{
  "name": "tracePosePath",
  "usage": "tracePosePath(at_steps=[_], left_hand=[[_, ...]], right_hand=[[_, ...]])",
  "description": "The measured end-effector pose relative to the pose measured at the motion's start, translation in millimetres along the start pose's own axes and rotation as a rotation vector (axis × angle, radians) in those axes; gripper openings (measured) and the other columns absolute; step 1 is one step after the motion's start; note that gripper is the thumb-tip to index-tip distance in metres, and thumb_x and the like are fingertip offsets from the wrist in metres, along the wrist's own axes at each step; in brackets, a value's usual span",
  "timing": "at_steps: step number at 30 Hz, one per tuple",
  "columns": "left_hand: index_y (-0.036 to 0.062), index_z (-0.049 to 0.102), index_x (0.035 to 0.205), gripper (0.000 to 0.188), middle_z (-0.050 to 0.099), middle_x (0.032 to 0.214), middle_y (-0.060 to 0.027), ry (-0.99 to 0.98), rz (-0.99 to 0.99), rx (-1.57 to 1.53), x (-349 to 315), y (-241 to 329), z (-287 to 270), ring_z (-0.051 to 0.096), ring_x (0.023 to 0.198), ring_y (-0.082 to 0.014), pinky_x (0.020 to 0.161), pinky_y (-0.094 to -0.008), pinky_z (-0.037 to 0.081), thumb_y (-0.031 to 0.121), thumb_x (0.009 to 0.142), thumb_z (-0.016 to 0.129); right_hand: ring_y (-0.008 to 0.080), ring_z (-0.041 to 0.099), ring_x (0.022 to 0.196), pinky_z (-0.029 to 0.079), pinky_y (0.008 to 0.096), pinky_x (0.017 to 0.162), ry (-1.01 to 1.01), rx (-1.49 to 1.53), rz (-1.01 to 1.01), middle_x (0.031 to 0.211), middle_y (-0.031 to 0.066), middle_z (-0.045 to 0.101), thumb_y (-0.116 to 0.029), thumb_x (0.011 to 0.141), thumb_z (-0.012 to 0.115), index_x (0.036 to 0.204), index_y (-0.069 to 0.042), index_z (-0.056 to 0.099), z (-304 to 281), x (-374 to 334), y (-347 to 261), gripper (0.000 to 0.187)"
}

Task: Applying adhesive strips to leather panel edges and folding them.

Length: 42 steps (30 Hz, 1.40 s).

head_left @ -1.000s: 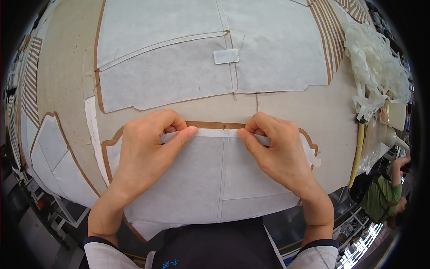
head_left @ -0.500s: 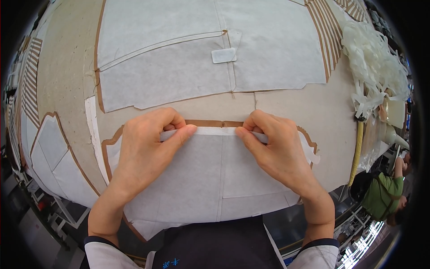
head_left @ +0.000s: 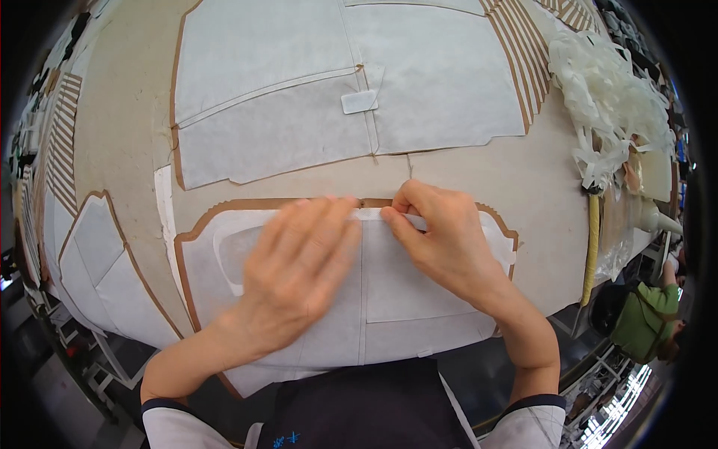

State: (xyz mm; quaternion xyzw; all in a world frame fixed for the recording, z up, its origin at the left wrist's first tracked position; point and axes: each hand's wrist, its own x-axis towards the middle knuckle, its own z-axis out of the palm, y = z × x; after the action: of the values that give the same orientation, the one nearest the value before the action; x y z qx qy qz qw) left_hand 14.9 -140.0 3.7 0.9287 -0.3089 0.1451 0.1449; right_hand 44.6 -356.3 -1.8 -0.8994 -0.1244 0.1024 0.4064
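Note:
A white-faced fabric panel (head_left: pixel 419 292) with brown edges lies on the table before me, a seam running down its middle. A narrow white strip (head_left: pixel 369 215) follows its top edge, and its loose left part curls down onto the panel. My left hand (head_left: pixel 295 262) lies over the top edge left of the seam, fingers stretched out flat and somewhat blurred. It covers part of the strip. Just right of the seam, my right hand (head_left: pixel 449 236) pinches the strip between thumb and forefinger at the brown edge.
Beyond lies a larger white-faced panel (head_left: pixel 262 142) with a small white block (head_left: pixel 360 102) on it. Tangled white strips (head_left: pixel 609 97) heap at the right, above a yellow rod (head_left: pixel 590 247). Another panel (head_left: pixel 97 262) is at left. A person in green (head_left: pixel 643 322) is far right.
My left hand has let go of the strip and swung right, flattening over the top edge. The strip's left part now hangs loose. My right hand keeps its pinch.

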Motion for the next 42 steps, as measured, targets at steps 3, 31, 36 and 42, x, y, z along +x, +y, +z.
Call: tracePosePath(at_steps=[3, 31, 36, 42], left_hand=[[-0.0058, 0.067, 0.115, 0.053, 0.064, 0.128, -0.0162, -0.141, 0.03, -0.265, -5, 15, 8, 0.061, 0.118, -0.0316, 0.095, -0.0416, 0.053, 0.006, 0.065, 0.082], [-0.0023, 0.066, 0.127, 0.052, 0.062, 0.136, -0.0153, -0.267, 0.0, -0.06, -12, 32, 15, 0.057, 0.128, -0.0314, 0.105, -0.0441, 0.05, 0.033, 0.089, 0.071], [0.0019, 0.066, 0.132, 0.057, 0.06, 0.136, -0.0137, -0.293, -0.009, 0.05, -10, 38, 17, 0.056, 0.125, -0.0295, 0.105, -0.0437, 0.046, 0.046, 0.095, 0.062], [-0.0034, 0.062, 0.133, 0.077, 0.052, 0.139, -0.0171, -0.302, -0.02, 0.006, -6, 41, 18, 0.05, 0.126, -0.0348, 0.1, -0.0459, 0.042, 0.044, 0.075, 0.077]], right_hand=[[0.0262, 0.058, 0.058, 0.045, 0.0358, 0.055, 0.061, -0.023, -0.07, 0.069, 0.0105, 0.062, -0.007, 0.087, 0.073, 0.081, 0.0, 0.06, -2, -3, 0, 0.016], [0.0177, 0.055, 0.055, 0.044, 0.0309, 0.055, 0.079, 0.093, 0.347, 0.068, 0.0112, 0.063, -0.01, 0.092, 0.069, 0.084, 0.002, 0.065, -72, -46, 44, 0.015], [0.0196, 0.056, 0.056, 0.045, 0.0319, 0.054, 0.097, 0.065, 0.349, 0.069, 0.0118, 0.063, -0.009, 0.091, 0.069, 0.083, 0.002, 0.064, -69, -46, 41, 0.014], [0.0097, 0.05, 0.056, 0.04, 0.0266, 0.052, 0.156, 0.047, 0.258, 0.066, 0.0057, 0.06, -0.007, 0.091, 0.069, 0.084, 0.004, 0.064, -61, -48, 46, 0.014]])
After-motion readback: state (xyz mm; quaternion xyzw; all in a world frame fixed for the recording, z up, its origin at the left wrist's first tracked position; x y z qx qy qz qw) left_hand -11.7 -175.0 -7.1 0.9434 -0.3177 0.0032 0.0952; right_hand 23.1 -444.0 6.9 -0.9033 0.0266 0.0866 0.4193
